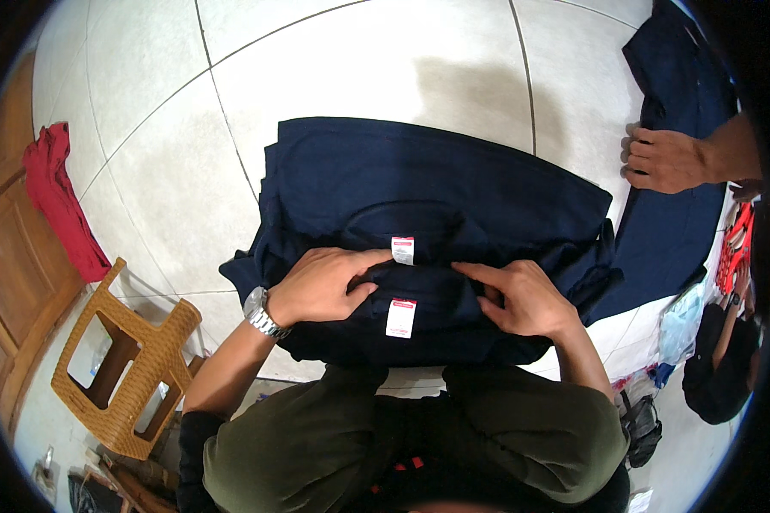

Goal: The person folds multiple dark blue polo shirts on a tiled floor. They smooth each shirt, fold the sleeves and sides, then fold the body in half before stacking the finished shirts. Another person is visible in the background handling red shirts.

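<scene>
Dressed in an olive-green short-sleeved shirt (419, 436), loose and creased, sleeves ending above the elbows. Forearms bare. On the wrist of the left hand (321, 286), a silver metal wristwatch (261, 314) with a linked bracelet band. No ring or band on the right hand (526, 299). Small red marks showing on dark cloth at the shirt's lower middle.
</scene>
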`<move>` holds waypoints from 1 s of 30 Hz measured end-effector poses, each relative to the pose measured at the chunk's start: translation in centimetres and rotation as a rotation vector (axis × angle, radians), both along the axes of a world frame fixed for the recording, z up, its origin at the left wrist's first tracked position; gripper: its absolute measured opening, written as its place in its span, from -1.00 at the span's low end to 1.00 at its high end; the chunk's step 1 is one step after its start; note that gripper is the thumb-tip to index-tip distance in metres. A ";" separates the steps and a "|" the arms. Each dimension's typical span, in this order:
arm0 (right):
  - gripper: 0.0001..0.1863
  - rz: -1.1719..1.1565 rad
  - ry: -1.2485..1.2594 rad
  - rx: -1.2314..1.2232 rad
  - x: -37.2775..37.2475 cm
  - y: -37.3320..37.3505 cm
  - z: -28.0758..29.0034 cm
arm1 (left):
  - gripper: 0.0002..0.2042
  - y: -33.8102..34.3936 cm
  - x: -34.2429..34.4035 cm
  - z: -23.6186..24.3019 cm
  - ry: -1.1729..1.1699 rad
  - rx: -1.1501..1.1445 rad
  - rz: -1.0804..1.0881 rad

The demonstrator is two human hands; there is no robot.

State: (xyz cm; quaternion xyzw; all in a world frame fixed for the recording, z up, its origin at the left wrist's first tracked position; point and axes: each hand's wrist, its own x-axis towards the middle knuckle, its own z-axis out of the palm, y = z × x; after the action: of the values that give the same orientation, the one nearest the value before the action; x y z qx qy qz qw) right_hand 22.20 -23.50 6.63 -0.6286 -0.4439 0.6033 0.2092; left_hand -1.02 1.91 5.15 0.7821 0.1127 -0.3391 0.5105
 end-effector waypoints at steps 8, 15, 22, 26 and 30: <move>-0.64 -0.133 0.017 0.134 4.3 -2.6 1.5 | -0.79 4.0 -1.5 3.1 -0.186 0.232 -0.005; -0.82 -0.457 -0.534 0.131 3.0 -1.6 -0.3 | -0.74 3.8 -0.9 0.7 -0.253 0.570 0.429; -0.85 -0.710 -0.837 0.327 2.1 -10.2 2.7 | -0.85 6.0 -9.6 0.5 -0.416 0.695 0.891; -0.69 -0.928 -0.678 -0.066 -0.9 -21.0 3.0 | -0.83 6.0 -19.0 1.6 -0.287 0.647 1.041; -0.59 -1.020 -0.324 -0.485 -7.8 -27.1 -0.4 | -0.47 -0.1 -25.7 1.5 0.395 -0.005 1.125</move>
State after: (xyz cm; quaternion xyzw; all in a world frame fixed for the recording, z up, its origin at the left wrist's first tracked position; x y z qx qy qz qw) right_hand 14.42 -50.64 6.27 -0.8769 0.0393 0.4070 0.2528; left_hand -26.72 1.79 6.62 0.5232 0.6016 -0.1561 0.5830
